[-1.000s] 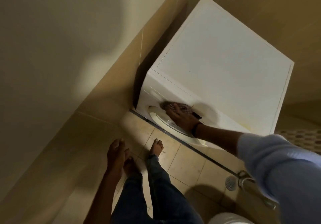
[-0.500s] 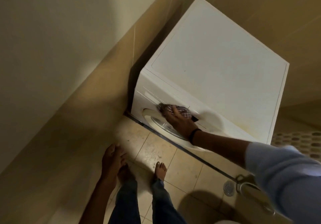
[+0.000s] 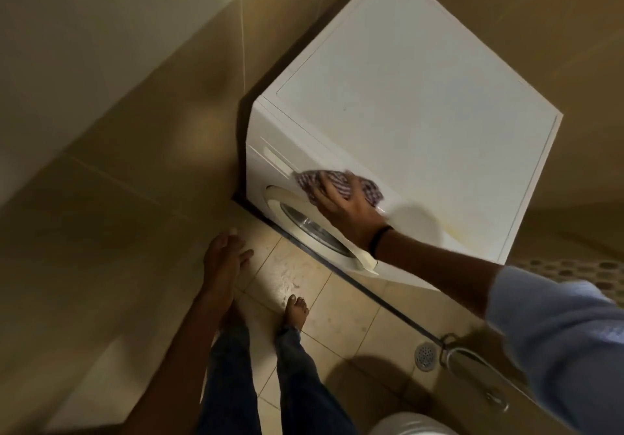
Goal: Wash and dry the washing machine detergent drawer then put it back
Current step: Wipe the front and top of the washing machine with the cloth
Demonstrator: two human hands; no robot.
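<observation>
Drawer [image 3: 275, 159] looks back in (so I judge); right hand [image 3: 344, 208], fingers flat, presses cloth [image 3: 309, 179] on washer [image 3: 405, 96]; left hand [image 3: 223, 259] hangs loose.

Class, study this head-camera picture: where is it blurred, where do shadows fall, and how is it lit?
Head view: dim, warm light; the right hand and cloth are slightly motion-blurred, the sleeve at lower right smeared; a round shadow lies on the washing machine front beside that hand.
</observation>
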